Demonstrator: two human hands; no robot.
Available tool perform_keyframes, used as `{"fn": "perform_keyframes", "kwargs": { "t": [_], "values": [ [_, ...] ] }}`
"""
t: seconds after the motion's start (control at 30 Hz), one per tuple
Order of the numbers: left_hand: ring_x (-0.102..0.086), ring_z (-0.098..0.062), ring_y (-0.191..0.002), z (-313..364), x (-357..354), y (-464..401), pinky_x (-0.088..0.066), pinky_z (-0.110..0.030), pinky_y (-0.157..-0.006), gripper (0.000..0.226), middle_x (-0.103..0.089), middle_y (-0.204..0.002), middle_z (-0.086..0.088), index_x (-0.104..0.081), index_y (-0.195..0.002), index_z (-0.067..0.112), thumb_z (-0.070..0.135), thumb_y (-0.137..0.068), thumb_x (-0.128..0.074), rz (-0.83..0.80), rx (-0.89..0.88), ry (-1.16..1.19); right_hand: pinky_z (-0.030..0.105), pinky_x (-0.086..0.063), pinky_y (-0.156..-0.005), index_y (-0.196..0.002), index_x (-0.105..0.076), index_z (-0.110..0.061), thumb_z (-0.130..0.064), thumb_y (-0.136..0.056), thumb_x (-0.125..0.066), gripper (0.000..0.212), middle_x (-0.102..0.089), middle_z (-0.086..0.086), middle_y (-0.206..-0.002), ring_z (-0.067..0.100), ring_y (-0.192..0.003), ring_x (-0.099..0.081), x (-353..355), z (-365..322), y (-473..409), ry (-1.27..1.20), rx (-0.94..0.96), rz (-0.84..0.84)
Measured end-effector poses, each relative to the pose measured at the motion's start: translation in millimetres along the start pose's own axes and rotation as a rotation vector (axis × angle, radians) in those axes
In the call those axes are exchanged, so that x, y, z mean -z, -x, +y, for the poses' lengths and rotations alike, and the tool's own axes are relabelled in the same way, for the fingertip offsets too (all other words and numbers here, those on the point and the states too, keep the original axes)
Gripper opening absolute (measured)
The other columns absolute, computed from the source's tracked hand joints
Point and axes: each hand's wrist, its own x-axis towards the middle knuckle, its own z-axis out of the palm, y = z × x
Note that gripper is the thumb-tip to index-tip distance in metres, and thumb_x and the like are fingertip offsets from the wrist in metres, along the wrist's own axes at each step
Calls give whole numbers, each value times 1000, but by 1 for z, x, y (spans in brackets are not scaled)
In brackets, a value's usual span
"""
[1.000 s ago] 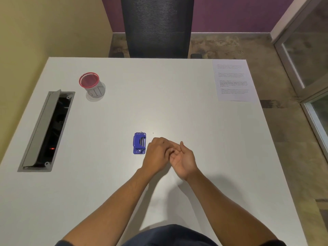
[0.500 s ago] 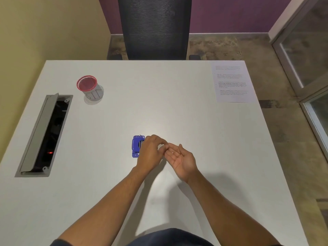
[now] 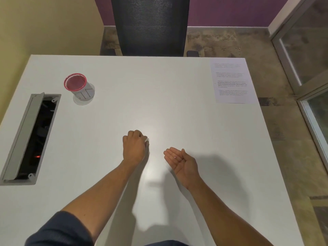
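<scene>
Red-rimmed mesh pen cup [image 3: 78, 87] stands near the far-left corner of the white tabletop [image 3: 159, 96]. Recessed cable box [image 3: 30, 139] along the left edge, lid open. Printed sheet [image 3: 230, 80] lies flat at the far-right corner. Black mesh office chair [image 3: 150, 25] beyond the far edge.

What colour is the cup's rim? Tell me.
Red; the rim shows best in the head view.

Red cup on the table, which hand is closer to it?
Left. The left hand is to the right of the red cup and nearer the camera, not touching it. The right hand, palm up, is even farther right.
</scene>
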Motion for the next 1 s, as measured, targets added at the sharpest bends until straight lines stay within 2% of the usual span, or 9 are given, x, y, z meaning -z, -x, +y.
{"fn": "perform_keyframes", "kwargs": {
  "t": [0.2,0.4,0.63,0.77,0.93,1.0],
  "values": [
    [-52,-27,-90,5,-12,-13,-33,-38,-72,15,-66,-92,3,-74,-72,21,11,-77,-65,-92,12,-118,41,-57,-90,-111,-65,10,-25,-104,-43,42,-71,26,-112,36,-105,-70,0,-2,-8,5,-23,32],
    [-51,-25,-93,3,-15,-22,-32,-36,-74,19,-67,-97,6,-75,-78,23,10,-80,-61,-127,34,-172,38,-59,-87,-109,-68,8,-28,-103,-44,43,-70,25,-114,35,-108,-69,3,-4,-13,35,-16,42],
    [-50,-24,-98,6,-11,-24,-33,-35,-79,28,-63,-104,4,-69,-93,18,3,-82,-48,-168,-71,-243,37,-61,-80,-110,-67,8,-28,-103,-43,44,-70,25,-115,35,-106,-69,3,-3,-16,38,-16,39],
    [-52,-28,-96,7,-8,-21,-35,-38,-80,30,-62,-101,-4,-65,-91,10,-2,-78,-43,-179,-125,-262,37,-61,-80,-111,-66,9,-28,-103,-42,44,-70,25,-115,35,-106,-69,3,-1,-14,45,-19,43],
    [-57,-24,-78,15,-1,-23,-44,-35,-69,12,-62,-77,-1,-64,-67,14,3,-65,-61,-195,-223,-393,38,-61,-81,-110,-67,8,-27,-103,-43,43,-69,25,-116,35,-107,-69,6,0,-13,52,-15,53],
    [-56,-24,-81,15,-3,-26,-41,-35,-72,13,-61,-81,-1,-63,-72,15,3,-68,-57,-223,-252,-413,39,-61,-83,-110,-67,8,-27,-103,-43,43,-70,25,-116,35,-107,-69,7,1,-14,50,-18,59]
  ]
}}
